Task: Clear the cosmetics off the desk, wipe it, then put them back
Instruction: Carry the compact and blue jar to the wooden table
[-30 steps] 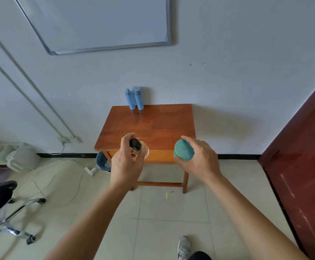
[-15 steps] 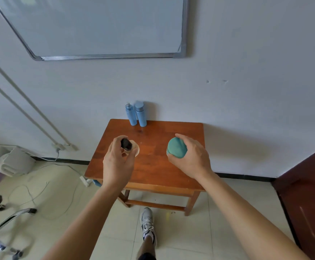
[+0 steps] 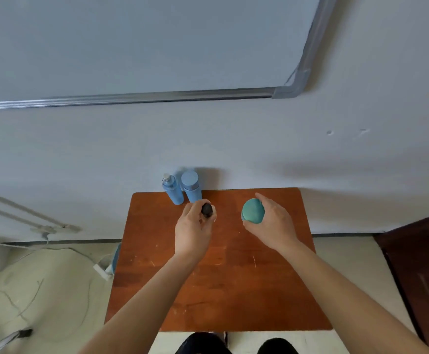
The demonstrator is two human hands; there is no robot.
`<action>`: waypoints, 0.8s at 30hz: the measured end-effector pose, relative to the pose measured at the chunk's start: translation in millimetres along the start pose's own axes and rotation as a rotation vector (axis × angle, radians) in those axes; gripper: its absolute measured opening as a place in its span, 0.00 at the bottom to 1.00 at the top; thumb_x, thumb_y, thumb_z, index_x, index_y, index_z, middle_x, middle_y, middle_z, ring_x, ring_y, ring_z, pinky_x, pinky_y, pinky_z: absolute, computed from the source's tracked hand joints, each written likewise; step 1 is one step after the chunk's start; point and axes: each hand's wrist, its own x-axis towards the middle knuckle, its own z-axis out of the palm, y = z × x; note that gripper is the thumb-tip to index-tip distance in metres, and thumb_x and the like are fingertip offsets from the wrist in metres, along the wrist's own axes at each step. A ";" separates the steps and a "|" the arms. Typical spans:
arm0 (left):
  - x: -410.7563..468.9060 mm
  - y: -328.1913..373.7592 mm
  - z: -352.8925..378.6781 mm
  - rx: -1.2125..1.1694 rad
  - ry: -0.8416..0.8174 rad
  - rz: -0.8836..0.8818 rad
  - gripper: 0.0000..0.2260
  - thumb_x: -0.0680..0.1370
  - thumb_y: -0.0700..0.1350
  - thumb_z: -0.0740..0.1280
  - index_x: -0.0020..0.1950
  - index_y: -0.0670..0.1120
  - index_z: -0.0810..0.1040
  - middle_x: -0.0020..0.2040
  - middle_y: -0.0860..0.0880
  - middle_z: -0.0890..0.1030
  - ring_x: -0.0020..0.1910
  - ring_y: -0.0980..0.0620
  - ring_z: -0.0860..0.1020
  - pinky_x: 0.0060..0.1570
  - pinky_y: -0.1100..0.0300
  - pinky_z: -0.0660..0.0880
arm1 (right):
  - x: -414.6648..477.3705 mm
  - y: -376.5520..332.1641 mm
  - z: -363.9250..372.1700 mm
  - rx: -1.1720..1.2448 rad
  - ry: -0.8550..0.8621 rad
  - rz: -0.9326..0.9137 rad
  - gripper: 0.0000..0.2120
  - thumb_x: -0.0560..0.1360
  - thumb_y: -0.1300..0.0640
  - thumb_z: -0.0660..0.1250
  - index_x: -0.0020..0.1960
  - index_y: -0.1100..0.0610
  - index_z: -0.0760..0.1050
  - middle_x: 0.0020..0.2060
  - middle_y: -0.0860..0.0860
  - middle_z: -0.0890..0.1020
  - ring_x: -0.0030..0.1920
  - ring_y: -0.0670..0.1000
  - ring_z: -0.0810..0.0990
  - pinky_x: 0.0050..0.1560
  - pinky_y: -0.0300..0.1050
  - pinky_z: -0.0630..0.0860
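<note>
A small wooden desk [image 3: 233, 290] stands against the white wall. At its back edge two light-blue bottles stand upright side by side: a pump bottle [image 3: 173, 190] and a capped bottle [image 3: 191, 186]. My left hand [image 3: 194, 231] grips a small dark-capped item with a white part [image 3: 207, 210], held over the desk just in front of the bottles. My right hand [image 3: 272, 226] holds a round teal container [image 3: 253, 210] over the desk's back right area.
A whiteboard [image 3: 131, 47] hangs on the wall above. A dark red door [image 3: 422, 277] is at the right. Cables and a white power strip [image 3: 103, 270] lie on the floor left of the desk. My knees show at the bottom edge.
I have stepped up to the desk, which now fills the lower view. Both hands moved forward over the desktop toward the blue bottles, still holding their items.
</note>
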 end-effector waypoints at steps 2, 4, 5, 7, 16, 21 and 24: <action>23.5 -8.1 13.8 0.042 -0.041 -0.022 0.11 0.76 0.43 0.70 0.57 0.52 0.77 0.45 0.57 0.76 0.45 0.53 0.75 0.44 0.57 0.75 | 20.7 0.2 11.0 -0.010 -0.020 0.053 0.40 0.70 0.43 0.74 0.77 0.50 0.60 0.71 0.48 0.70 0.70 0.52 0.70 0.67 0.50 0.70; 42.2 -14.2 27.5 0.047 -0.087 -0.061 0.12 0.77 0.44 0.69 0.61 0.51 0.76 0.45 0.56 0.77 0.46 0.53 0.75 0.45 0.58 0.74 | 37.1 1.4 21.5 -0.014 -0.041 0.103 0.41 0.70 0.44 0.74 0.77 0.50 0.60 0.72 0.48 0.70 0.70 0.52 0.70 0.68 0.51 0.70; 49.3 -17.4 34.2 0.024 -0.105 -0.085 0.13 0.78 0.44 0.68 0.62 0.50 0.76 0.47 0.54 0.78 0.46 0.53 0.76 0.45 0.57 0.75 | 43.4 2.6 27.0 -0.008 -0.047 0.122 0.41 0.70 0.45 0.74 0.77 0.50 0.60 0.72 0.48 0.70 0.70 0.52 0.70 0.67 0.50 0.70; 60.4 -23.7 47.4 -0.018 -0.130 -0.119 0.14 0.79 0.44 0.67 0.64 0.49 0.75 0.49 0.52 0.80 0.45 0.52 0.77 0.46 0.56 0.77 | 54.2 5.4 38.1 0.001 -0.054 0.146 0.41 0.70 0.46 0.75 0.77 0.51 0.60 0.71 0.48 0.70 0.70 0.52 0.70 0.67 0.49 0.70; 91.5 -44.0 82.9 -0.018 -0.199 -0.163 0.10 0.81 0.44 0.63 0.63 0.48 0.74 0.48 0.50 0.80 0.43 0.49 0.79 0.42 0.57 0.75 | 92.9 9.0 69.4 -0.026 -0.095 0.152 0.38 0.71 0.49 0.74 0.76 0.54 0.61 0.70 0.50 0.72 0.69 0.53 0.70 0.66 0.47 0.69; 104.3 -49.3 85.6 0.030 -0.234 -0.138 0.12 0.81 0.41 0.62 0.64 0.46 0.72 0.51 0.47 0.80 0.49 0.46 0.78 0.45 0.56 0.74 | 108.4 12.5 74.8 -0.037 -0.094 0.149 0.38 0.72 0.49 0.72 0.76 0.55 0.60 0.71 0.51 0.70 0.69 0.53 0.70 0.67 0.46 0.68; 106.7 -49.1 83.8 0.069 -0.259 -0.105 0.16 0.81 0.42 0.62 0.69 0.45 0.69 0.55 0.44 0.79 0.52 0.43 0.78 0.47 0.53 0.75 | 111.0 14.1 74.6 0.001 -0.062 0.118 0.38 0.71 0.49 0.74 0.76 0.54 0.61 0.70 0.51 0.71 0.69 0.53 0.70 0.65 0.46 0.70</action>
